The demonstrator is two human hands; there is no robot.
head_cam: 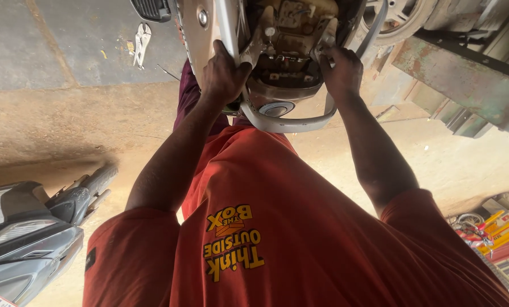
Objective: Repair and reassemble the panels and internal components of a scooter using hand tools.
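Two hands are clamped on the scooter frame (277, 85): left hand (223, 74) on its rail, right hand (340, 71) opposite. Stiff, heavy metal is judged; rails are best gripped.

Glossy silver plastic scooter panel (209, 40)

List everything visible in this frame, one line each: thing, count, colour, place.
scooter rear: 1, silver-grey, open panel showing parts, top centre
grab rail: 1, silver, curved, below the open panel
pliers: 1, metal, on the concrete floor, top left
second scooter: 1, grey, lower left
wheel: 1, grey, top right
metal frame: 1, rusty green, right
tool clutter: several items, red and yellow, lower right
shirt: 1, orange with yellow print, centre bottom
left hand: on the silver panel edge
right hand: on the right side of the open panel
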